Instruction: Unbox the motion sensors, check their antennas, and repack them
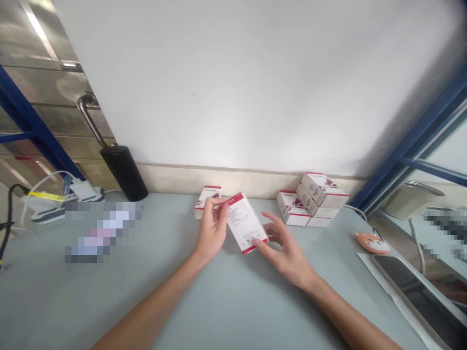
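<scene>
The left hand (211, 231) pinches the red-edged white carton (245, 223) by its upper edge; the open right hand (288, 255) touches its lower corner, stacked cartons (315, 195) beyond.

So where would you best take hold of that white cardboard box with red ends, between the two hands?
Probably across its long sides, from above: the white cardboard box with red ends is narrow, flat-faced and angled, so a pinch there seems steadiest. The left hand touches one long side; the right hand sits by its lower end.
</scene>
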A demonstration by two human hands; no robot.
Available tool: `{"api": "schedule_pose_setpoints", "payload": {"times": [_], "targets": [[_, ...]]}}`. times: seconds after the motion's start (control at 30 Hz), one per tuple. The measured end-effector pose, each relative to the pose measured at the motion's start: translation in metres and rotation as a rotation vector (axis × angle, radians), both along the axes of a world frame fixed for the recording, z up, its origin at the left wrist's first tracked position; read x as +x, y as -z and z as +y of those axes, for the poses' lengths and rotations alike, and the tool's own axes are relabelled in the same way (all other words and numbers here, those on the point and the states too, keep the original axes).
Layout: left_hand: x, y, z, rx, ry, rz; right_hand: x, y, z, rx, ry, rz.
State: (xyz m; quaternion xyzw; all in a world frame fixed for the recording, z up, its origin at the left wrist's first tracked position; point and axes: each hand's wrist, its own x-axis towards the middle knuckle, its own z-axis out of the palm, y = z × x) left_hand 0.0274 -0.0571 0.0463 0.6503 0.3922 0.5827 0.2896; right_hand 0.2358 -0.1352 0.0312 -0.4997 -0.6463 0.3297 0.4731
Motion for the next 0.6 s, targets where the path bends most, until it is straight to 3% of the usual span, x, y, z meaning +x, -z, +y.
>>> {"api": "schedule_pose_setpoints", "payload": {"times": [0.17, 0.3, 0.47, 0.6], "targets": [[-0.026, -0.004, 0.016, 0.177, -0.217, 0.436, 0.006, 0.005, 0.003, 0.311, 0.297, -0.351], [-0.041, 0.005, 0.029, 0.164, -0.411, 0.752, 0.004, 0.015, 0.006, 0.471, 0.212, -0.617], [-0.044, 0.017, 0.036, 0.106, -0.369, 0.77, -0.014, 0.019, 0.013, 0.631, 0.071, -0.811], [-0.044, 0.017, 0.036, 0.09, -0.309, 0.757, -0.034, 0.017, 0.039, 0.584, 0.04, -0.858]]}}
